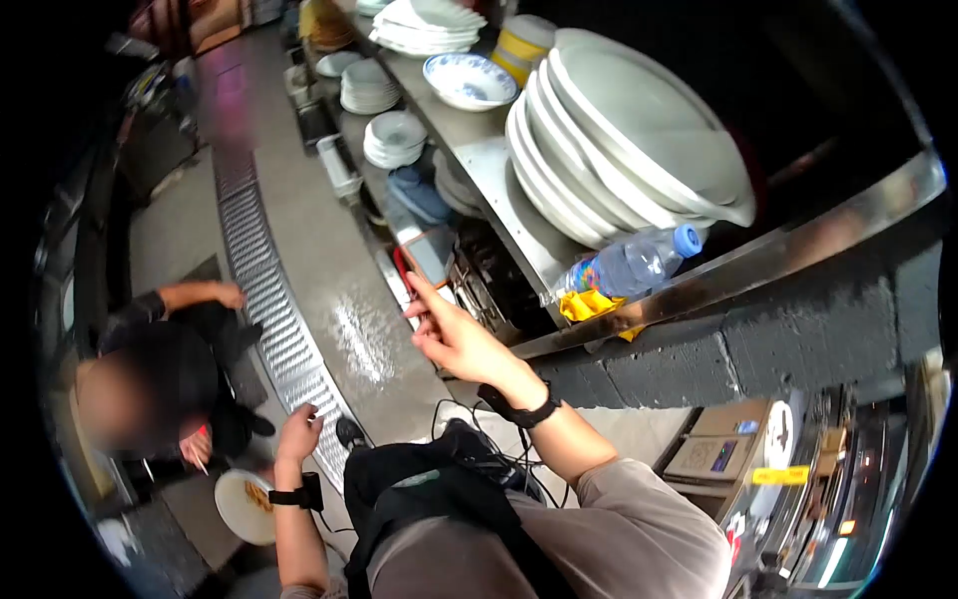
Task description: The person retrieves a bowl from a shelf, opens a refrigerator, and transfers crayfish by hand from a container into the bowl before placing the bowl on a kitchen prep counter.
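Observation:
My right hand (454,339) reaches forward beside the lower shelf, its index finger stretched out and the other fingers partly bent, holding nothing. Just beyond its fingertips is a tablet-like flat panel (430,254); whether the finger touches anything there I cannot tell. My left hand (297,433) hangs low on the left over the floor grate, fingers loosely bent and apart from the thumb, with nothing visible in it. A plate with some food (238,507) lies near my left wrist. Both wrists wear black straps with cables.
A metal shelf (494,170) holds large stacked white plates (639,130), a patterned bowl (469,82), a plastic bottle (639,262) and a yellow packet (591,305). Small bowls (394,138) stand lower. A person (150,379) crouches at left by the drain grate (269,280). The floor (364,339) looks wet.

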Motion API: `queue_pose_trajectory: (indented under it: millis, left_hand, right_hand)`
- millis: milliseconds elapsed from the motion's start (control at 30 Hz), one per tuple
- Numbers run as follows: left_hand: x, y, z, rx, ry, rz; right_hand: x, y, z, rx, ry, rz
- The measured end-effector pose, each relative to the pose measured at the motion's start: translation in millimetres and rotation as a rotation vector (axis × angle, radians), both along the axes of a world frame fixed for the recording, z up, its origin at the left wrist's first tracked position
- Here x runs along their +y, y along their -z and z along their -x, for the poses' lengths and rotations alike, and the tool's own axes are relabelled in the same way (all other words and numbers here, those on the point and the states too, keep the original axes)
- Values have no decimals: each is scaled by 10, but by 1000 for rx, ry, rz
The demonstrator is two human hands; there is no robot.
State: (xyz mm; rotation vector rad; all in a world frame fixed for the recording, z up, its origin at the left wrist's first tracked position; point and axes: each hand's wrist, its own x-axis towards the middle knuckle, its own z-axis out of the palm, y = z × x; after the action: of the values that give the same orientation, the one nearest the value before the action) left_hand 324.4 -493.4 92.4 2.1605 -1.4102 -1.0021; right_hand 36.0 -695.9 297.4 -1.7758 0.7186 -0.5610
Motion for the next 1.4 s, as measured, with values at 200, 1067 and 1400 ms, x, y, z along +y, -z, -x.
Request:
queue_pose_trajectory:
  millis: [200,1067,1400]
  left_hand:
    - [-904,-134,-234,117,388,221]
    - [-1540,692,-1289,247,197,-274]
    - [-1862,1480,-1262,224,44,-353]
  right_hand:
    - [63,-761,-161,141,401,176]
    - [-4819,3326,-133,893,919,515]
    - [-6182,4379,825,1467,673,971]
